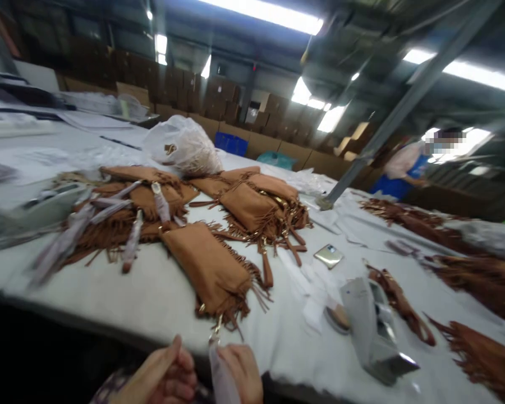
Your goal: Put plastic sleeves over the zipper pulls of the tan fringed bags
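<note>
A tan fringed pouch (210,266) lies near the table's front edge, with a gold clasp (215,331) at its lower corner. From that clasp hangs a strap in pale wrapping (224,376), and my right hand (242,367) is closed round its upper end. My left hand (168,373) is just to the left, palm turned inward and fingers loosely curled apart, holding nothing. Behind the pouch are a pile of similar pouches (252,205) and, to the left, more pouches (151,196) with wrapped straps (132,241) on top.
A white plastic bag (183,143) stands behind the piles. To the right lie a phone (329,255), a grey box (372,331), a brown strap (404,306) and darker fringed pieces (480,280). Beyond a slanting post (404,106) stands a person in a blue apron (398,182).
</note>
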Motion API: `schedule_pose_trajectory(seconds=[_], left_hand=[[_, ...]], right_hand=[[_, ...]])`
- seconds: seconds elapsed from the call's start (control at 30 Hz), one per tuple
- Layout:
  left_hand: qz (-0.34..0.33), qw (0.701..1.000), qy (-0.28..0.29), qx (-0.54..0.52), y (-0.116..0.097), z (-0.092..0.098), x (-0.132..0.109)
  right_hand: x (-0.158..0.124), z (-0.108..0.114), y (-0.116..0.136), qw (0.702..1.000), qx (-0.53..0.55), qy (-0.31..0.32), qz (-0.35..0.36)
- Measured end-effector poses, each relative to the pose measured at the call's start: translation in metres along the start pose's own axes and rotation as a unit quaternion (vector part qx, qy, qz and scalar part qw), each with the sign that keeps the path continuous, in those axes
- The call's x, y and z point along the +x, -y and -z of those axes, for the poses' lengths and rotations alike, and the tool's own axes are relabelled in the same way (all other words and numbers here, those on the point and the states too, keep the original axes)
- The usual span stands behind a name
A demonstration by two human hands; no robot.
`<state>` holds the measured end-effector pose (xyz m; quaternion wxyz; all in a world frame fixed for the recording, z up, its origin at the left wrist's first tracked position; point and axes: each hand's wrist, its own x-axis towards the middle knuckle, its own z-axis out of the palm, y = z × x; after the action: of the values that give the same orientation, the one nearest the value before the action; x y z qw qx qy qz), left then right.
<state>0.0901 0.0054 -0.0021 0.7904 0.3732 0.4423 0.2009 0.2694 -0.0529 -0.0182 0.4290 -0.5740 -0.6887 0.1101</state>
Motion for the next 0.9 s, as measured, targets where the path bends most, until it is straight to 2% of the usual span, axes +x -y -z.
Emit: schedule_pose_trajectory(seconds=[0.03, 0.1, 0.17, 0.23, 0.3, 0.33, 0.4, 0.47, 0.57, 0.63, 0.73, 0.83, 0.9], left_hand=[[0.041, 0.996, 0.046, -0.065, 0.002, 0.004, -0.008], [0.074, 0.983, 0.109, -0.130, 0.007, 0.009, -0.017], [0.059, 0.987, 0.112, -0.101, 0.014, 0.013, -0.018], [0.040, 0.996, 0.080, -0.021, 0.020, 0.017, -0.014], [0.011, 0.996, 0.049, 0.076, 0.024, 0.021, -0.008], [-0.008, 0.992, 0.045, 0.119, 0.023, 0.022, -0.006], [-0.049, 0.981, 0.065, 0.173, 0.017, 0.023, -0.006], [-0.073, 0.974, 0.107, 0.184, 0.006, 0.022, -0.009], [-0.078, 0.969, 0.148, 0.182, -0.010, 0.019, -0.016], [-0.067, 0.965, 0.164, 0.192, -0.015, 0.018, -0.020], [-0.061, 0.963, 0.138, 0.223, -0.011, 0.020, -0.022], [-0.081, 0.967, 0.034, 0.237, 0.002, 0.019, -0.018], [-0.097, 0.972, -0.030, 0.213, 0.010, 0.015, -0.013]], right_hand=[[-0.001, -0.012, -0.001, 0.998, -0.013, -0.042, 0.047], [-0.004, -0.033, -0.001, 0.989, -0.029, -0.080, 0.118], [-0.010, -0.043, 0.000, 0.988, -0.012, -0.067, 0.138], [-0.019, -0.043, -0.001, 0.995, 0.042, -0.029, 0.088], [-0.030, -0.035, -0.007, 0.993, 0.113, 0.004, -0.047], [-0.034, -0.030, -0.009, 0.978, 0.151, 0.016, -0.140], [-0.035, -0.021, -0.013, 0.917, 0.232, 0.030, -0.325], [-0.024, -0.017, -0.011, 0.832, 0.330, 0.041, -0.445], [0.006, -0.018, -0.002, 0.715, 0.481, 0.046, -0.506], [0.026, -0.022, 0.003, 0.667, 0.537, 0.044, -0.514], [0.045, -0.027, 0.002, 0.652, 0.549, 0.041, -0.521], [0.049, -0.031, -0.005, 0.667, 0.532, 0.049, -0.520], [0.048, -0.032, -0.010, 0.691, 0.511, 0.061, -0.508]])
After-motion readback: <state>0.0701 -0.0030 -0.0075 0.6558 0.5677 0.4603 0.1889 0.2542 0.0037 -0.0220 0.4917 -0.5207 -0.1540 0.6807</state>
